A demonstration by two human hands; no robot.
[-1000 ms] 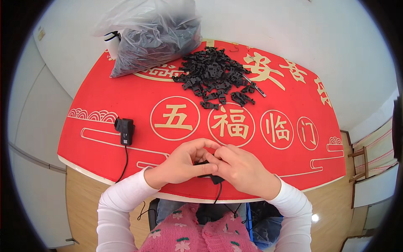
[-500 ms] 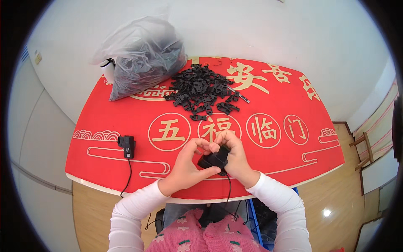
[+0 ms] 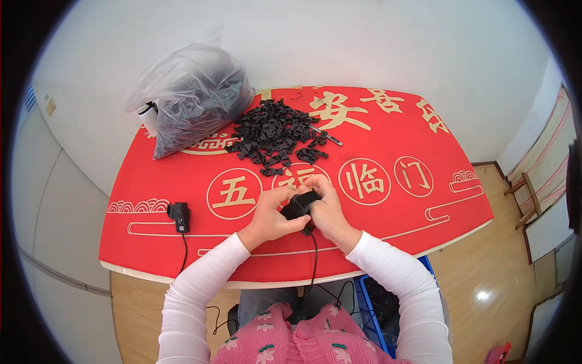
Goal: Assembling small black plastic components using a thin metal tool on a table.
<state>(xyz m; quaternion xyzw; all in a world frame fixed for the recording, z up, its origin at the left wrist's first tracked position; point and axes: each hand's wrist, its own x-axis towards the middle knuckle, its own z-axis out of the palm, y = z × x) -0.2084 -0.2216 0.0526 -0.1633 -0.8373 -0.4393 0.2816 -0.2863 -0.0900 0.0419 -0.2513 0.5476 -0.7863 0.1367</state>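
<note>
Both my hands hold a black power adapter [image 3: 299,207] above the near middle of the red-covered table. My left hand [image 3: 270,216] grips its left side, thumb along the lower edge. Around the right and far side curl the fingers of my right hand [image 3: 327,213]; what its fingertips press on is partly hidden. The adapter's thin black cord [image 3: 314,258] hangs down over the table edge toward my lap. To the left, a second black adapter [image 3: 180,217] lies on the table, its cord also running off the near edge.
A heap of small black plastic parts [image 3: 276,134] lies at the far middle, with a slim metallic tool [image 3: 330,139] beside it. Left of the heap stands a translucent bag [image 3: 203,103] of dark items, a white cylinder [image 3: 148,118] behind it. A blue crate [image 3: 371,309] sits below the table's near edge.
My hands and the held adapter have shifted slightly in view, and the adapter is turned a little between my fingers. The whole scene has moved somewhat as my head moved.
</note>
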